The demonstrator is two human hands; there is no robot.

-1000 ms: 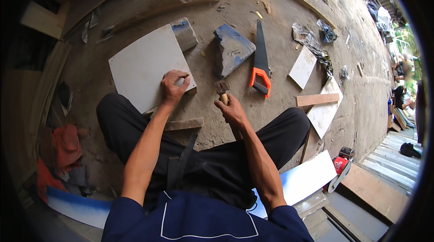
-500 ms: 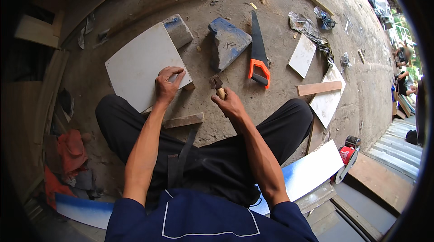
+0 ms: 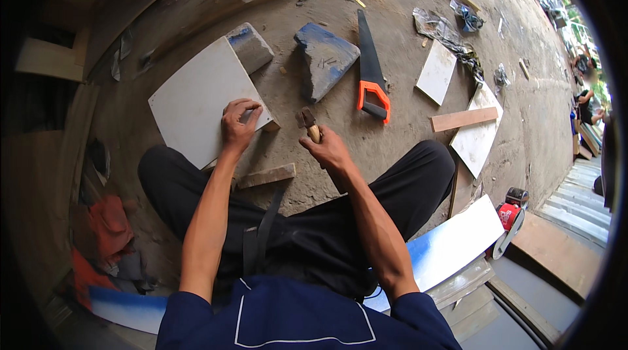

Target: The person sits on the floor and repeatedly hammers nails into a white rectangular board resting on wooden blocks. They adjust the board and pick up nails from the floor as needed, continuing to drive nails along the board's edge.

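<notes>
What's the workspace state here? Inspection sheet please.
Surface: dusty concrete floor; the person sits on it, legs apart.
Job's things: white tile lying flat; small wooden-handled tool, probably a hammer.
Clutter: orange-handled handsaw, two blue-stained blocks, wood offcuts, spare white tiles, plastic scraps.
Hands: left hand pressed on the tile's near corner; right hand gripping the tool.
Cables: nothing seen.
Surroundings: red power cutter at right, long white and blue board, red cloth at left, people far right.
</notes>
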